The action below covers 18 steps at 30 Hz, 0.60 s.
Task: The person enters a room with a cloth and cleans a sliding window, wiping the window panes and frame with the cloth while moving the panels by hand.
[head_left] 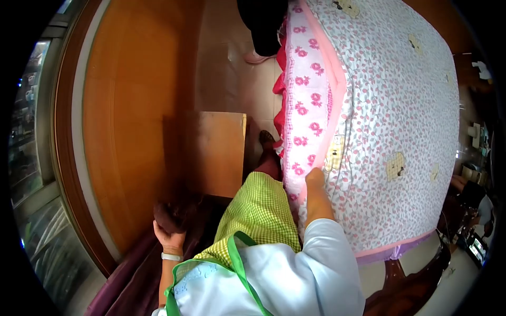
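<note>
My right hand (315,180) is closed on the edge of a quilt (396,116) spread over the bed. The quilt is white with small pink and grey prints, bear patches and a pink border. Beside that hand runs a pale pink sheet (301,108) with dark pink flowers and a red ruffle. My left hand (169,239), with a white band at the wrist, is closed against a dark brown rounded thing (168,217). What that thing is, I cannot tell, and part of the fingers is hidden behind it.
A wooden box or low cabinet (221,152) stands in front of me, left of the bed. An orange-brown wooden panel (137,105) and a window (39,131) line the left. Another person's dark-clothed leg and pink shoe (257,57) are at the far end. Dark purple cloth (126,284) lies at lower left.
</note>
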Available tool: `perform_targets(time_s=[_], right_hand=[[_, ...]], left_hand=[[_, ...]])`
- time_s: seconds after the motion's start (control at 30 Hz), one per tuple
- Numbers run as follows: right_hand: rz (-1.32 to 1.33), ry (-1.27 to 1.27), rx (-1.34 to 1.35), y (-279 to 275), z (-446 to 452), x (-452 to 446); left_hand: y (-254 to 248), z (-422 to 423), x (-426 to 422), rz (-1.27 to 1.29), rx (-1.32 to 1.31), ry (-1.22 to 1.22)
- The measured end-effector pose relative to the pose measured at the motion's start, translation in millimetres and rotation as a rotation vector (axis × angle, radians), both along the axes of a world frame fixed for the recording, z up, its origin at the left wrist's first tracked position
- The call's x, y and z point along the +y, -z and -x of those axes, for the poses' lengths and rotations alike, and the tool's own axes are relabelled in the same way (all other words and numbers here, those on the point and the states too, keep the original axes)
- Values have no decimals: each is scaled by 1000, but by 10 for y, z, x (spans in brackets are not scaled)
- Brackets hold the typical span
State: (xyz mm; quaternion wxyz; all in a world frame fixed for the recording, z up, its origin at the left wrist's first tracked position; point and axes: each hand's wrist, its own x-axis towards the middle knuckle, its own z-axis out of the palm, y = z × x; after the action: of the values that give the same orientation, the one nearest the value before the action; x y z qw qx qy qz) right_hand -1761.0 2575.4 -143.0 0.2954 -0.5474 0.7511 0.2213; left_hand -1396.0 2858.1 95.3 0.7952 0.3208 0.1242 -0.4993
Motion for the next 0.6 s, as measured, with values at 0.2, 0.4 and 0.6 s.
perform_targets(time_s=[0.2,0.4,0.6], right_hand=[[-86,-272,-211,264,95,490],[-378,-561,-310,55,-106,1117],[-734,-317,-409,1269,-138,1489]], left_hand=[[191,-153,380,-257,211,-252],[155,27,101,-243,175,-221],[9,29,22,-12,-16,37]])
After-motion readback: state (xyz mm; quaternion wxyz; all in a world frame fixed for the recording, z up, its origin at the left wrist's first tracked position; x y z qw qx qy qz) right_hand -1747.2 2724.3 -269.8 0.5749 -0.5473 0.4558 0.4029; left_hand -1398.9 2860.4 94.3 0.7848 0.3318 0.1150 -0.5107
